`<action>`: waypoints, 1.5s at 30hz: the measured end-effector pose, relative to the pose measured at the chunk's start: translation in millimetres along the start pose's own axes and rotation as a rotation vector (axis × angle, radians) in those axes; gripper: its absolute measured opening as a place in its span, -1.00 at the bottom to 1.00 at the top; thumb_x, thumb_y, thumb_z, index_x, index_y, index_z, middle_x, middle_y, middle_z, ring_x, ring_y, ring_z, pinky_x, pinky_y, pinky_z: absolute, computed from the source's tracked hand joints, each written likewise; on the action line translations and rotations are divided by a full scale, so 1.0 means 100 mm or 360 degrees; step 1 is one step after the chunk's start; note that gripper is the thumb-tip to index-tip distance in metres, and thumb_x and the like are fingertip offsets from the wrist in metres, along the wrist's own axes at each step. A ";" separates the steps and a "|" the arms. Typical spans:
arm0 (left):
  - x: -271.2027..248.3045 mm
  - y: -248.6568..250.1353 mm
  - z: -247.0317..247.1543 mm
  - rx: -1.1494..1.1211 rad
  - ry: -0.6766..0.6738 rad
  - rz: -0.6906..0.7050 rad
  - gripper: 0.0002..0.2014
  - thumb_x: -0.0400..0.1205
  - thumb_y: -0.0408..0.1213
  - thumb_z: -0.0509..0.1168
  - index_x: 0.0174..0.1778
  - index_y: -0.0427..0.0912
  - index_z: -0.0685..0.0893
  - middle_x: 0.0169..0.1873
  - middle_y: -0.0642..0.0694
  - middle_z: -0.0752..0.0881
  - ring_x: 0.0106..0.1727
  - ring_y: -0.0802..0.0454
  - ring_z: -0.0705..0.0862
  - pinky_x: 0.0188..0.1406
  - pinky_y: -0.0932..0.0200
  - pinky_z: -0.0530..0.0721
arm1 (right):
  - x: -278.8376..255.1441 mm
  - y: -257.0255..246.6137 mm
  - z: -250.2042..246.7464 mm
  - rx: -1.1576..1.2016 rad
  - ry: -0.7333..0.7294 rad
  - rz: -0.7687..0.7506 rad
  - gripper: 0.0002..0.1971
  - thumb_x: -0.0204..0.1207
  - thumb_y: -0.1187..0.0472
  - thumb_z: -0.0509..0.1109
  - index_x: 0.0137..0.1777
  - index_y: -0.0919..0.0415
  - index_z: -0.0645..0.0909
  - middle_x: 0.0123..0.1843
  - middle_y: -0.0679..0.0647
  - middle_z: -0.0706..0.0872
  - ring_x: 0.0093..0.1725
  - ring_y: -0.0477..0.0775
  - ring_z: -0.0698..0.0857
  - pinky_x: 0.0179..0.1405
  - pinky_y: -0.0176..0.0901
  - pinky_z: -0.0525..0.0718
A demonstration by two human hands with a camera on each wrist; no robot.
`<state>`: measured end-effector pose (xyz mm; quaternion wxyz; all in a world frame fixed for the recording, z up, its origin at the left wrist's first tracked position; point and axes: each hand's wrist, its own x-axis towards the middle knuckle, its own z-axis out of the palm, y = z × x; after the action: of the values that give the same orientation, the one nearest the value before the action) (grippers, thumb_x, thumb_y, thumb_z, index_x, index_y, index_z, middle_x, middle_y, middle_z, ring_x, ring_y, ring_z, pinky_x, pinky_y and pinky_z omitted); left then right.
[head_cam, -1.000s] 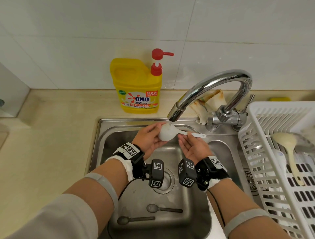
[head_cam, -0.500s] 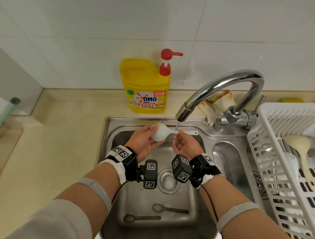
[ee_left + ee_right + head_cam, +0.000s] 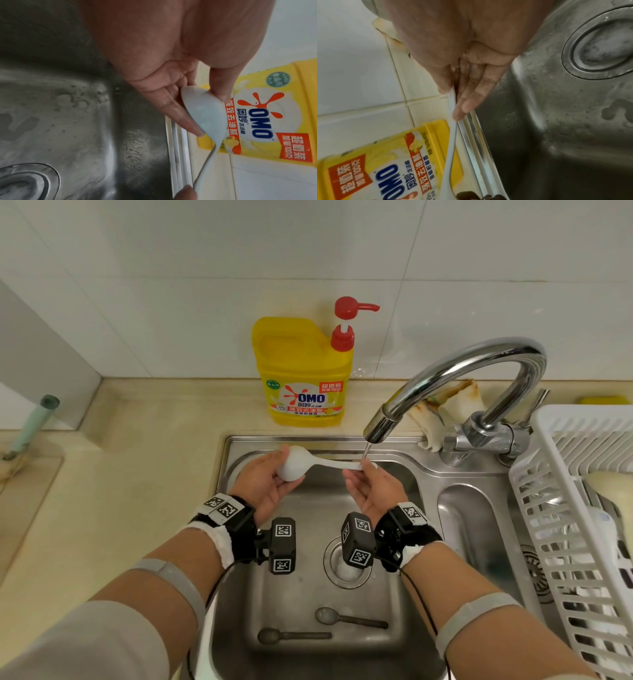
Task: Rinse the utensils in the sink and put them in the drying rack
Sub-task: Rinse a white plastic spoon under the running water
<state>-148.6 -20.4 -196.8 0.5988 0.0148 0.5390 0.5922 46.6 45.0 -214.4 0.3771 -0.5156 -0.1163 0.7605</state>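
I hold a white ladle-like spoon (image 3: 297, 463) level over the steel sink (image 3: 404, 470). My left hand (image 3: 265, 482) grips its round bowl (image 3: 204, 112) between thumb and fingers. My right hand (image 3: 371, 487) pinches the thin handle (image 3: 452, 121) between thumb and fingers, right under the thin stream from the faucet (image 3: 455, 378). Two dark metal spoons (image 3: 349, 618) (image 3: 293, 635) lie on the sink floor near me. A white drying rack (image 3: 579, 508) stands at the right with a pale spatula (image 3: 613, 484) in it.
A yellow detergent bottle with a red pump (image 3: 306, 371) stands on the counter behind the sink. A crumpled cloth (image 3: 448, 405) lies behind the faucet base. The drain (image 3: 346, 566) sits mid-sink. A pale green handle (image 3: 30, 426) stands at the far left.
The spoon has slid left under the faucet, so the stream now hits the handle near my right fingers instead of the bowl. The head view has panned left.
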 end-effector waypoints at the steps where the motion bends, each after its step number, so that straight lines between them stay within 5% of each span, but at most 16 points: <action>1: -0.01 0.00 0.01 -0.0009 -0.0003 -0.0001 -0.58 0.69 -0.18 0.35 0.43 -0.29 0.58 0.25 -0.26 0.76 0.25 -0.15 0.76 -0.11 0.10 0.84 | 0.00 0.01 0.02 -0.0001 -0.0021 -0.0003 -0.86 0.67 0.25 0.40 0.12 0.31 0.68 -0.05 0.24 0.83 -0.08 0.08 0.85 -0.08 -0.15 0.85; 4: -0.02 0.00 0.06 -0.0037 -0.0012 -0.0011 -0.60 0.70 -0.19 0.34 0.40 -0.30 0.59 0.25 -0.27 0.76 0.22 -0.13 0.77 -0.11 0.10 0.84 | 0.00 0.01 0.08 0.0086 -0.0133 0.0049 -0.91 0.62 0.37 0.43 0.08 0.30 0.66 0.06 0.27 0.79 -0.03 0.11 0.81 0.06 -0.05 0.83; 9: -0.01 0.00 0.04 -0.0070 0.0009 -0.0006 -0.60 0.69 -0.18 0.35 0.40 -0.29 0.58 0.27 -0.29 0.74 0.24 -0.17 0.76 -0.13 0.10 0.84 | 0.03 -0.10 -0.02 0.0121 -0.0123 -0.0052 -0.72 0.63 0.43 0.38 0.32 0.47 0.60 0.25 0.35 0.76 -0.03 0.09 0.85 0.00 -0.12 0.84; 12: 0.00 -0.04 0.05 -0.0081 0.0013 -0.0024 -0.58 0.69 -0.20 0.35 0.44 -0.28 0.55 0.30 -0.30 0.72 0.26 -0.19 0.75 -0.14 0.09 0.84 | 0.05 -0.12 -0.08 0.0183 -0.0070 -0.0109 -0.68 0.67 0.40 0.34 0.38 0.48 0.59 0.27 0.39 0.75 -0.01 0.10 0.85 -0.09 -0.19 0.83; 17: 0.00 -0.12 0.10 -0.0078 -0.0005 -0.0066 -0.55 0.68 -0.18 0.37 0.44 -0.31 0.56 0.30 -0.31 0.72 0.24 -0.18 0.76 -0.16 0.10 0.81 | -0.03 -0.04 -0.03 0.0203 -0.0120 0.0009 -0.69 0.64 0.42 0.37 0.36 0.48 0.60 0.27 0.40 0.75 0.08 0.17 0.83 0.04 -0.11 0.83; 24: 0.01 -0.11 0.06 -0.0103 -0.0011 -0.0038 -0.59 0.70 -0.19 0.35 0.43 -0.30 0.56 0.30 -0.30 0.71 0.28 -0.20 0.73 -0.15 0.09 0.83 | -0.01 -0.07 -0.08 0.0223 0.0045 -0.0018 -0.69 0.66 0.34 0.38 0.34 0.49 0.62 0.21 0.42 0.78 -0.01 0.18 0.86 -0.19 -0.16 0.85; 28: 0.01 -0.16 0.12 -0.0051 -0.0037 -0.0022 -0.60 0.70 -0.19 0.34 0.41 -0.33 0.59 0.28 -0.30 0.74 0.20 -0.15 0.77 -0.18 0.12 0.81 | -0.09 0.03 0.05 0.0097 -0.0046 0.0151 -0.67 0.65 0.26 0.41 0.31 0.49 0.63 0.13 0.37 0.82 -0.06 0.13 0.88 -0.17 -0.16 0.86; 34: 0.01 -0.21 0.06 -0.0041 -0.0081 -0.0029 -0.61 0.71 -0.21 0.32 0.42 -0.29 0.57 0.27 -0.28 0.75 0.23 -0.17 0.77 -0.05 0.05 0.82 | -0.04 -0.06 -0.10 0.0033 0.0162 -0.0006 -0.69 0.65 0.23 0.43 0.28 0.43 0.65 -0.02 0.30 0.84 -0.18 0.09 0.87 -0.13 -0.15 0.86; 40: -0.02 -0.33 0.31 0.0067 -0.0288 -0.0126 -0.69 0.80 -0.27 0.16 0.39 -0.34 0.56 0.29 -0.32 0.73 0.23 -0.16 0.77 0.10 0.03 0.81 | -0.14 0.00 0.04 -0.0138 -0.0098 0.0170 -0.76 0.57 0.20 0.52 0.11 0.36 0.65 -0.22 0.17 0.80 -0.28 0.01 0.80 -0.26 -0.23 0.82; 45: 0.01 -0.39 0.43 0.0282 -0.0332 -0.0141 -0.68 0.79 -0.23 0.20 0.40 -0.31 0.57 0.29 -0.30 0.73 0.26 -0.18 0.76 0.20 -0.03 0.77 | -0.06 -0.12 -0.12 -0.0119 0.0018 0.0036 -0.68 0.59 0.22 0.50 0.23 0.42 0.66 -0.27 0.15 0.74 -0.37 -0.05 0.72 -0.37 -0.30 0.76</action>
<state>-93.7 -4.8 -205.2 0.6736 0.1053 0.5240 0.5105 63.6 46.8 -208.7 0.3496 -0.5349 -0.1368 0.7569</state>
